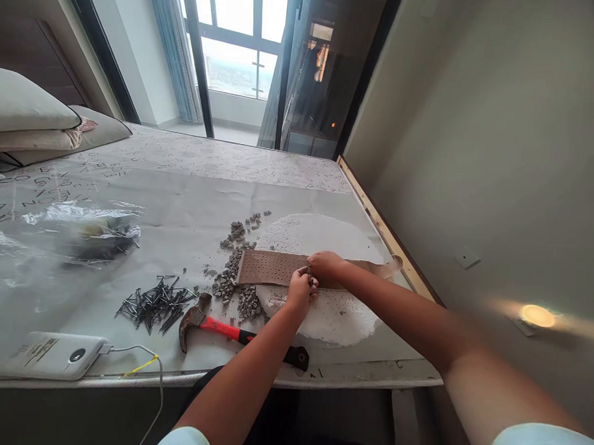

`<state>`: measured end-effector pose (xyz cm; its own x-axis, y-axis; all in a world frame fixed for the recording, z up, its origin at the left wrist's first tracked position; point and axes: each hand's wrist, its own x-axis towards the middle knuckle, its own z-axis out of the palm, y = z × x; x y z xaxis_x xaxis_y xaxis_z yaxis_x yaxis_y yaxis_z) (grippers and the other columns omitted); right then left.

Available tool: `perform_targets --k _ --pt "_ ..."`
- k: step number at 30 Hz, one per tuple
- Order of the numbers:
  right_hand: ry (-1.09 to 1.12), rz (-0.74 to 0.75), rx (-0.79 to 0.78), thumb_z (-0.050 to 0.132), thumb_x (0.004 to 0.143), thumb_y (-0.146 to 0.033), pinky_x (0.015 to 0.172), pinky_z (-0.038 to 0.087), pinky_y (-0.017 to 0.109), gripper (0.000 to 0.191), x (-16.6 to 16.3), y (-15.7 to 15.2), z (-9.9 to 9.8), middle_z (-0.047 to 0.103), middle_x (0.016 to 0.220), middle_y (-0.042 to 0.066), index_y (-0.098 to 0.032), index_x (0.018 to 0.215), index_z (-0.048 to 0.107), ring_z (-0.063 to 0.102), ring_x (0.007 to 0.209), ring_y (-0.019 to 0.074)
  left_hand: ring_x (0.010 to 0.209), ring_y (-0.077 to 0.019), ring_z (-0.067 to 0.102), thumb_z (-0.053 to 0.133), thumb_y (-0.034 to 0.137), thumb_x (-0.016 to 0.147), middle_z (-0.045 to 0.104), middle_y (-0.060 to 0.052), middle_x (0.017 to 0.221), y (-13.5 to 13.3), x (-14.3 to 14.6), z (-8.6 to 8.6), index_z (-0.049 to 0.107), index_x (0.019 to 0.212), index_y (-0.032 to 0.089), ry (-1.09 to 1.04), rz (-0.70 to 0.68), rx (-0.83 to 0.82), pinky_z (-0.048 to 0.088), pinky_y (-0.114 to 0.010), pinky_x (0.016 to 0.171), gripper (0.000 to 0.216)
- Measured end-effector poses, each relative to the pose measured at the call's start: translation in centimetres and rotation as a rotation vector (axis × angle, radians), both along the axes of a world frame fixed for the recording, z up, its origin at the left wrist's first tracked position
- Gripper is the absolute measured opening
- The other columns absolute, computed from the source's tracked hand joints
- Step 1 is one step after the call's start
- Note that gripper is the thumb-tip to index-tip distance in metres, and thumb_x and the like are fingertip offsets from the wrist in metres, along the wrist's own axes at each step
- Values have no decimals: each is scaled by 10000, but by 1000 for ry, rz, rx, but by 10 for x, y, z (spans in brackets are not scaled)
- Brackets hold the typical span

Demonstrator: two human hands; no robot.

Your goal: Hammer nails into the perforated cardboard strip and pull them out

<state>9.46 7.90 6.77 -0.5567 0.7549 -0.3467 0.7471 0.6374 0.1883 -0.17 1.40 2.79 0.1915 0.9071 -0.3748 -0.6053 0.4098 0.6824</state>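
Observation:
My left hand (301, 291) and my right hand (325, 266) meet over a long brown strip (266, 267) pierced with rows of small holes. The fingers of both are closed together. Something small and dark shows between them, too small to name. Under the strip lies a white, rough-surfaced rounded slab (320, 233). Grey stone-like crumbs (231, 272) are heaped around the strip's left end. Below my left forearm runs a claw hammer (220, 327) with a red and black handle, partly hidden by that arm. A pile of nails (155, 302) lies left of its head.
The grey-covered surface (190, 199) carries a clear plastic bag (96, 235) with dark contents and a white power bank (58, 356) with a cable (161, 386). Folded bedding (32, 109) sits far left. A wooden edge (388, 239) and a wall (498, 158) bound the right side.

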Motion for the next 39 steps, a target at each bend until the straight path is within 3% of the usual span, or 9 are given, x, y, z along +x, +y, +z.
perform_targets --k 9,18,23,29,39 --pt "-62 87 -58 538 801 -271 682 430 261 267 -5 10 10 666 930 152 -88 958 652 632 816 210 369 -29 242 448 122 576 413 58 528 0 0 0 408 873 189 15 -11 28 121 -185 407 307" --pt "-67 62 -46 506 823 -165 735 423 243 243 -1 10 17 660 1010 150 -93 1016 636 615 901 197 360 -35 242 443 128 596 422 62 548 2 2 -3 388 1030 193 17 -1 -12 132 -189 413 442" --pt "-65 -59 -20 540 804 -273 699 444 238 270 6 8 8 675 956 157 -96 968 663 634 850 207 374 -41 275 441 119 614 439 54 567 1 1 -2 350 1108 191 18 0 -40 161 -189 418 508" --pt "-65 -145 -22 594 744 -361 649 468 249 303 -5 4 0 679 954 157 -139 930 686 648 820 223 379 -36 250 446 113 598 425 56 552 1 0 -1 384 1021 186 15 -7 -17 149 -190 420 434" --pt "-40 -29 -49 628 687 -384 639 456 272 311 -6 8 4 681 879 123 -142 874 684 638 800 237 375 -36 253 443 120 592 424 56 541 2 2 -1 404 1020 177 33 10 -14 144 -191 427 433"
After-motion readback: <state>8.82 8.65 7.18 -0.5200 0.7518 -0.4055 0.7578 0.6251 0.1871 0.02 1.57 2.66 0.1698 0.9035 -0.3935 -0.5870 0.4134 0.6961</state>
